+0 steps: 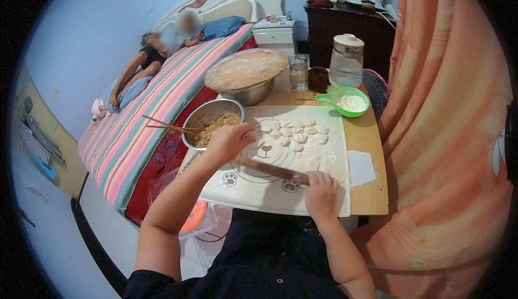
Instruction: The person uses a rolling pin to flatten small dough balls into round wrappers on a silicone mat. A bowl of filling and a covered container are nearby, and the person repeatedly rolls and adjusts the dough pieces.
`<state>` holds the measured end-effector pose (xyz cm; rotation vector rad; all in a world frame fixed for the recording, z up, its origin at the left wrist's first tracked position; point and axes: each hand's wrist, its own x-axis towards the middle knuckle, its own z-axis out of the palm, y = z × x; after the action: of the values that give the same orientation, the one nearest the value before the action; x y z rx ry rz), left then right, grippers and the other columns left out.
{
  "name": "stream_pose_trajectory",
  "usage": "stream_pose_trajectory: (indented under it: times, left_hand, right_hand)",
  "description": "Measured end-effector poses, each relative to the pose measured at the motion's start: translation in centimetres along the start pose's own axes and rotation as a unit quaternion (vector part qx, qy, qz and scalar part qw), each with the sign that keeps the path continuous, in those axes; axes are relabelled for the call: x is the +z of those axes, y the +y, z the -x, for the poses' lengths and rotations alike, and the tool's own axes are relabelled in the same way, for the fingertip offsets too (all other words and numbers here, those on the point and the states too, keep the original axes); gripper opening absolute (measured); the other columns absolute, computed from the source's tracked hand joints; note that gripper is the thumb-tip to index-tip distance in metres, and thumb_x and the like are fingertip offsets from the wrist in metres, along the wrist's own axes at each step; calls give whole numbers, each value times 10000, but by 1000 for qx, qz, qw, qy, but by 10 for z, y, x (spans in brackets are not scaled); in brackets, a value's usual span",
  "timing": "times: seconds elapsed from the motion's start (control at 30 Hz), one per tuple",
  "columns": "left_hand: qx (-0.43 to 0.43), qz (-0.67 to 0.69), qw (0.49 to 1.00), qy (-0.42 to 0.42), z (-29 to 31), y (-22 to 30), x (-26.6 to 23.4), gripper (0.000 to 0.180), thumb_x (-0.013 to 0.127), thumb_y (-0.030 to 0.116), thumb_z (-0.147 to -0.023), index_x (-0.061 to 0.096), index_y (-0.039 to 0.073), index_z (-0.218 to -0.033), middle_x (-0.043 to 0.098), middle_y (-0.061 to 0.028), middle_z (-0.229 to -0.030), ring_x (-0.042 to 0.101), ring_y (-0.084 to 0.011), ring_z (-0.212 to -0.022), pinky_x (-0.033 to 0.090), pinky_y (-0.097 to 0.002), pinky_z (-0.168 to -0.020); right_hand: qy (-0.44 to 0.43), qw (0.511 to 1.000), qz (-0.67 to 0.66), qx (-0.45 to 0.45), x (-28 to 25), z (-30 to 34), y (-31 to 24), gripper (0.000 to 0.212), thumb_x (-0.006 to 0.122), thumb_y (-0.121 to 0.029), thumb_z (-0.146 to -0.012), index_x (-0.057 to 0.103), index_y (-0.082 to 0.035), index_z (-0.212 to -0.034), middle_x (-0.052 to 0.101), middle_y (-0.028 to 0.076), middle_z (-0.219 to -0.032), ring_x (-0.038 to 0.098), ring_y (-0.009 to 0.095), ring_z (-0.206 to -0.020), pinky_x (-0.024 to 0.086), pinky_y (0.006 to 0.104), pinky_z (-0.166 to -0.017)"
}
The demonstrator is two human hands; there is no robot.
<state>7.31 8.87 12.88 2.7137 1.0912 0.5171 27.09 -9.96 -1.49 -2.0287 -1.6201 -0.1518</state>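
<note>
My right hand (322, 195) is closed around the right end of a wooden rolling pin (270, 170), which lies slanted across the white patterned mat (245, 194). Beside the filling bowl, my left hand (231, 141) is raised over the mat's left part with its fingers curled together. Whatever those fingers hold is hidden. Several small pale dough pieces (291, 131) are grouped on the mat beyond the pin. Flatter dough (314, 164) lies just past the right hand. The metal bowl (189, 116) contains crumbly brownish filling (221, 121), and chopsticks (170, 127) rest in it.
Behind the mat stands a large metal bowl (251, 95) under a round wrapped cover (248, 69). A glass (298, 73), a water jug (346, 64) and a green scoop (329, 98) of flour are at the back right. A white scraper (361, 168) lies right. Two people are on the bed (156, 102).
</note>
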Motion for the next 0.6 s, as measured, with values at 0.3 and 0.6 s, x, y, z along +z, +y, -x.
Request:
stream_pose_trajectory:
  times: [0.3, 0.6]
  left_hand:
    - [108, 63, 992, 15, 80, -22, 118, 330, 592, 147, -905, 613, 83, -1227, 682, -159, -1125, 660, -333, -1029, 548, -423, -836]
    - [171, 39, 983, -53, 113, 7, 120, 597, 560, 321, -951, 398, 37, -1450, 364, -149, -1542, 325, -307, -1435, 235, -504, -1176]
  right_hand:
    - [76, 985, -102, 120, -29, -7, -6, 427, 737, -102, -774, 587, -82, -1173, 616, 103, -1109, 544, 320, -1092, 401, 455, -934]
    - [-7, 988, -98, 118, -31, 3, -22, 394, 737, -150, -791, 602, -75, -1154, 624, 94, -1092, 556, 312, -1070, 417, 444, -915]
